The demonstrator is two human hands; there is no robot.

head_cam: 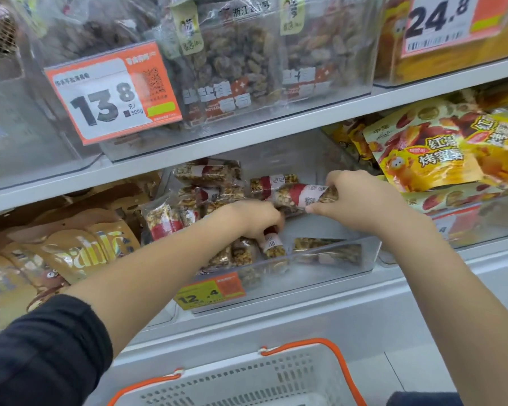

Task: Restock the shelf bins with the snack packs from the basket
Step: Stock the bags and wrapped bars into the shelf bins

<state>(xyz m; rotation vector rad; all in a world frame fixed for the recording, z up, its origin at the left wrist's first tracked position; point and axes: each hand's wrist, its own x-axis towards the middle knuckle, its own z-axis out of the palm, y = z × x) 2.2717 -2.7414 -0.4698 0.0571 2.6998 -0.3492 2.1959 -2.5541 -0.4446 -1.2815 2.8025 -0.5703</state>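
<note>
Sitting nearest, low in view, is the white basket (pixel 276 385) with orange handles. Beyond it both arms are reaching into the clear shelf bin (pixel 335 262) on the lower shelf. The left hand (pixel 255 218) is gripping a nut snack pack (pixel 273 244) near the bin's front wall, while the right hand (pixel 355 197) is pinching another snack pack (pixel 302 194) above the pile. Farther up, a price tag (pixel 109 95) is hanging on the upper bin.
</note>
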